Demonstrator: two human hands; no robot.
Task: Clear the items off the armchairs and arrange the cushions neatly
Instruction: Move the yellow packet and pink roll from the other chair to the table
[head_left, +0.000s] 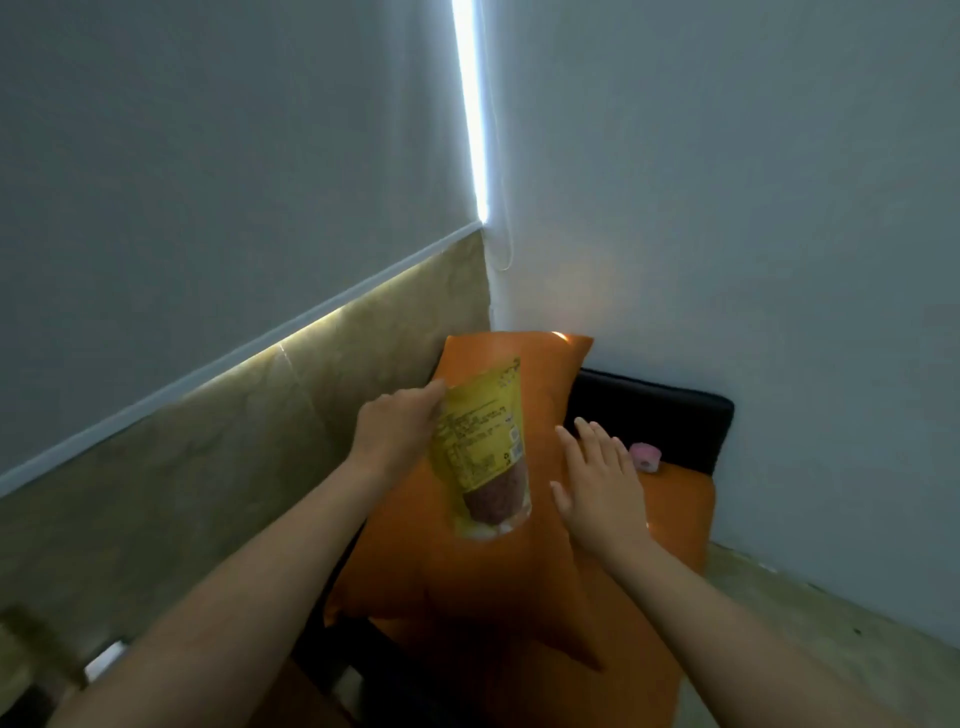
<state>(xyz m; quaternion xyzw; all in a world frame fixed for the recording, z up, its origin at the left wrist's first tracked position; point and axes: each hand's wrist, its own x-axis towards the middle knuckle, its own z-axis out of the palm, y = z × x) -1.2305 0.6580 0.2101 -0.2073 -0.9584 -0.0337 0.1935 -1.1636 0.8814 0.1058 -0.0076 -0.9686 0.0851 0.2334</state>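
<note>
A: Entry one: what is the left hand (395, 436) carrying?

B: It is pinching the yellow pouch (480, 452) by its left edge. How its fingers (428, 397) are wrapping behind the film, I cannot tell. The pouch is hanging upright just right of those fingers, above the orange cushion (467, 582).

A: Make and finish?

B: It is presenting as a flat, glossy plastic stand-up pouch, with a yellow printed panel above and a clear window below. The window is showing a reddish-brown filling that is weighing down the bottom. I am judging it slippery and floppy.

A: Entry two: the right hand (602, 493)?

B: It is holding nothing. Its fingers (597, 441) are lying straight and spread, palm down, hovering just over the cushion, right of the pouch.

A: Beyond those fingertips?

B: A small pink object (645, 456), rounded and too blurred to name, is sitting just past them on the orange seat pad (680, 525). It is lying in front of the black backrest (654, 415), which is looking smooth and leather-like. The cushion is looking plump and satiny with pointed corners, and is leaning tilted.

A: Handling note?

B: I am reading this step as clearing the pouch away. I am advising a grip nearer the sealed top, since the heavy bottom is likely to swing. I am also suggesting the free fingers go under the base, or on to the pink object.
</note>
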